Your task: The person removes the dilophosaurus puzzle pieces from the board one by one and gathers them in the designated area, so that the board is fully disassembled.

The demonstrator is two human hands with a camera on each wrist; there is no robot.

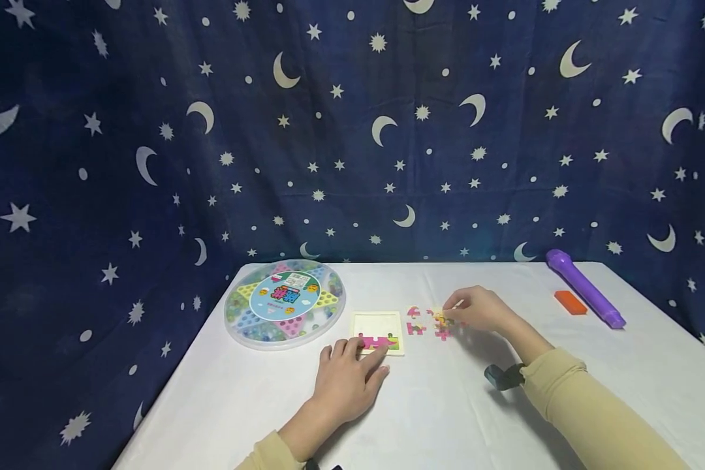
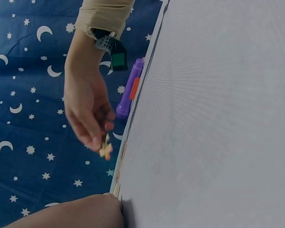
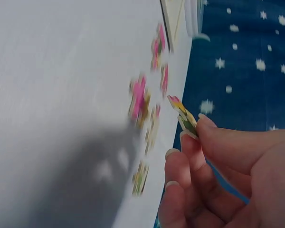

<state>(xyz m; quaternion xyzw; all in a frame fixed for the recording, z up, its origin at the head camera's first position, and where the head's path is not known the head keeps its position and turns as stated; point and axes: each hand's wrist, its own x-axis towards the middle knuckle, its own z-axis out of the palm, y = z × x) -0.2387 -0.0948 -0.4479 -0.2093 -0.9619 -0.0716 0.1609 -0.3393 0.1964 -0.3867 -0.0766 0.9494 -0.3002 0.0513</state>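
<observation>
A cream puzzle tray (image 1: 378, 324) lies on the white table, with a few joined pink and green pieces (image 1: 378, 342) along its near edge. My left hand (image 1: 360, 352) lies flat, fingers straight, with the fingertips touching that near edge. To the right of the tray, my right hand (image 1: 451, 311) pinches a small yellowish puzzle piece (image 3: 182, 113) between thumb and forefinger, a little above the table. The left wrist view shows this piece (image 2: 105, 150) too. Several loose pink pieces (image 1: 423, 322) lie scattered between the tray and my right hand, blurred (image 3: 139, 98) in the right wrist view.
A round clear game box (image 1: 284, 301) with a colourful star board stands left of the tray. A purple torch (image 1: 585, 288) and an orange block (image 1: 570, 302) lie at the table's far right. A dark blue star-and-moon cloth (image 1: 352, 130) hangs behind.
</observation>
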